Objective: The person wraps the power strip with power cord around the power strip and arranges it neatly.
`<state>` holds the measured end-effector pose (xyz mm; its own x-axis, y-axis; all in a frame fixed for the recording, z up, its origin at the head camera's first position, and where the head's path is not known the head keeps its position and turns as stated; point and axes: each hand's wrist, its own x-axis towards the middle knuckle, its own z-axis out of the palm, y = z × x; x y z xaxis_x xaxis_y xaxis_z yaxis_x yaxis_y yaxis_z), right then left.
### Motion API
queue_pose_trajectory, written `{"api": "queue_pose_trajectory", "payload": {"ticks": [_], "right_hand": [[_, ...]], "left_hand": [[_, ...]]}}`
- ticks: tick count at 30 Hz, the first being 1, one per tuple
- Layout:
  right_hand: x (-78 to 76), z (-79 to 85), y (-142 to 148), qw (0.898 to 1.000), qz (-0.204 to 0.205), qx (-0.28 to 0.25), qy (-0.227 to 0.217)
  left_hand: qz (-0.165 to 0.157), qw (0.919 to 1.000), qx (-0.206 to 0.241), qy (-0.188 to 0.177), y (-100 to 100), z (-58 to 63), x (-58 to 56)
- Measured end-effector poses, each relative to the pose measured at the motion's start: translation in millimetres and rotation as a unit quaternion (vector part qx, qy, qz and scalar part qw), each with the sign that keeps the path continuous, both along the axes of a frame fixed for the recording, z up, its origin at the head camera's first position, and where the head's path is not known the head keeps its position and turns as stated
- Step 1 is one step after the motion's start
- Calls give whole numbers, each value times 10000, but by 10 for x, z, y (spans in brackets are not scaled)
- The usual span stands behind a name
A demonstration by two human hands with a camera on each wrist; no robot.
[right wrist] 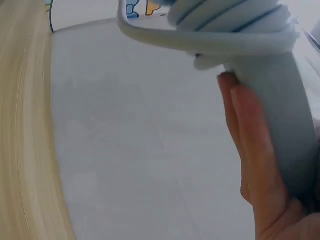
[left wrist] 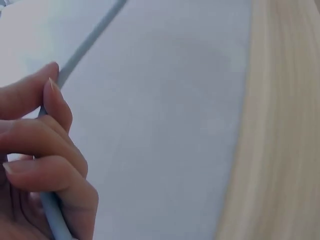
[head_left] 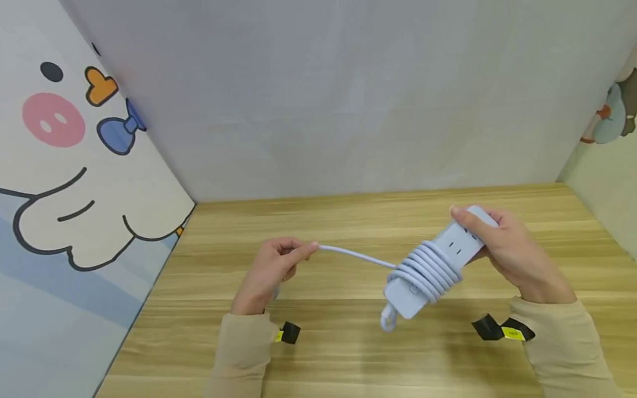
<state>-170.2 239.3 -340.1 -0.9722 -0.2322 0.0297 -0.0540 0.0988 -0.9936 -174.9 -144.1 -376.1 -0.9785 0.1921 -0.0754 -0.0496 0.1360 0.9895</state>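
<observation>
A white power strip [head_left: 460, 243] is held at a slant above the table by my right hand [head_left: 512, 251], thumb across its outlet face and fingers behind. Several turns of its white cord [head_left: 428, 271] wrap round the strip's middle. From the coil a straight length runs left to my left hand [head_left: 273, 271], which pinches it between thumb and index finger. In the left wrist view the cord [left wrist: 90, 42] also passes behind the curled fingers. The right wrist view shows the strip's plain underside [right wrist: 280, 120] against my fingers. A small cord loop [head_left: 388, 319] hangs at the strip's lower end.
The wood-grain table [head_left: 338, 354] lies beneath both hands. A pale grey wall covering [head_left: 358, 99] rises at its back edge. A cartoon-printed panel [head_left: 99, 182] stands on the left, and another printed panel [head_left: 609, 160] on the right.
</observation>
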Motion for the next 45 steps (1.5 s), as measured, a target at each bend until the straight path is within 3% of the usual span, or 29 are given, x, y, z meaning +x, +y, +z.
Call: {"api": "queue_pose_trajectory", "payload": {"ticks": [3,6,10,13,16,19,21,24,29,30,32,34,36,38,41,43,45], "right_hand": [[7,13,-31,9974,-602,346,191],[26,15,-118,9924,-944,636,469],[45,5,-278,9799,-1412,953,1042],[53,-22,-378,9618,-1982,1096,1535],[61,-75,-458,9325,-2731,1087,2101],[51,-149,-541,8977,-3394,706,2719],[32,-198,-593,8802,-3585,324,3094],[15,-258,-663,8642,-3709,-134,3397],[29,-286,-760,8498,-3872,-648,3518],[39,-280,-784,8512,-3869,-758,3464],[70,-257,-836,8698,-3615,-1264,3111],[109,-219,-883,8936,-3257,-1856,2467],[155,-182,-908,9111,-2914,-2362,1707],[192,-151,-913,9219,-2583,-2654,1135],[229,-124,-872,9384,-1846,-2851,633],[240,-116,-836,9451,-1264,-3005,206],[242,-112,-804,9492,-746,-3047,-243]], "left_hand": [[160,9998,-82,123,46,125,89],[256,9989,-225,307,110,244,193],[164,9960,-517,707,193,391,338],[-152,9944,-652,822,253,473,428],[-587,9949,-445,686,330,513,484],[-1025,9938,-46,430,443,512,533],[-1285,9910,226,289,545,492,574],[-1618,9850,585,127,762,442,649],[-2086,9656,1457,530,1212,199,774],[-2188,9602,1616,640,1285,143,791],[-2286,9538,1751,861,1401,36,813],[-2278,9544,1619,1045,1485,-59,807],[-2264,9555,1400,1270,1537,-145,778],[-2180,9576,1153,1488,1552,-219,731],[-1976,9603,742,1825,1525,-293,646],[-1801,9623,463,1984,1498,-329,597],[-1628,9585,133,2338,1482,-359,551]]}}
